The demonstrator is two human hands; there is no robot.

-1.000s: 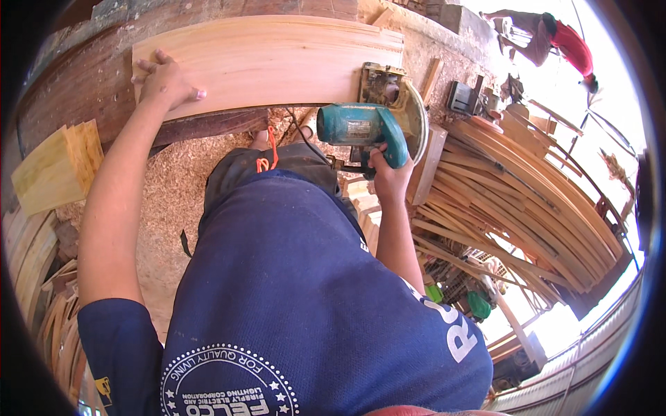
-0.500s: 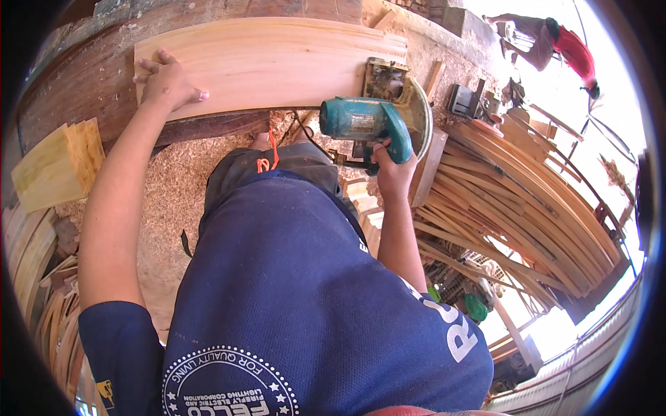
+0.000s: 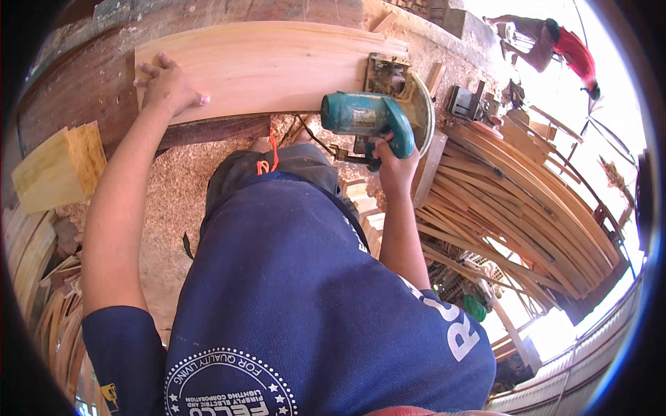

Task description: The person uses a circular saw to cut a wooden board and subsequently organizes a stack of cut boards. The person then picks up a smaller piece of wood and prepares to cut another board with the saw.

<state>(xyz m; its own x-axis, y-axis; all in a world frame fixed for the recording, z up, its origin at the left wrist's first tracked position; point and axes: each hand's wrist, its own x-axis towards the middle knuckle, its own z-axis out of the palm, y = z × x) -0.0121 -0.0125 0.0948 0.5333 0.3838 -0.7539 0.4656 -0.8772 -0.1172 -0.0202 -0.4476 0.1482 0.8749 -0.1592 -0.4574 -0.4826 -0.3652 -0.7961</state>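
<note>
My left hand point(image 3: 167, 87) rests with fingers spread on the left end of a pale wooden board point(image 3: 277, 69), which lies on a weathered wooden bench point(image 3: 83, 83). My right hand point(image 3: 393, 163) grips the rear handle of a teal circular saw point(image 3: 357, 113) at the board's right end. The saw's metal base overlaps the board there; its blade and any cut are hidden. A dark cord runs below the saw, and an orange cord hangs by the bench's near edge.
Short pale boards point(image 3: 55, 166) lie at the left. A large stack of long wooden strips point(image 3: 520, 208) fills the right. A metal tool point(image 3: 465, 102) sits right of the saw. A person in red point(image 3: 574, 55) bends over at the upper right. Wood shavings cover the ground.
The saw in my right hand has moved a little away from me, farther across the board. The board and my left hand sit slightly lower in the picture.
</note>
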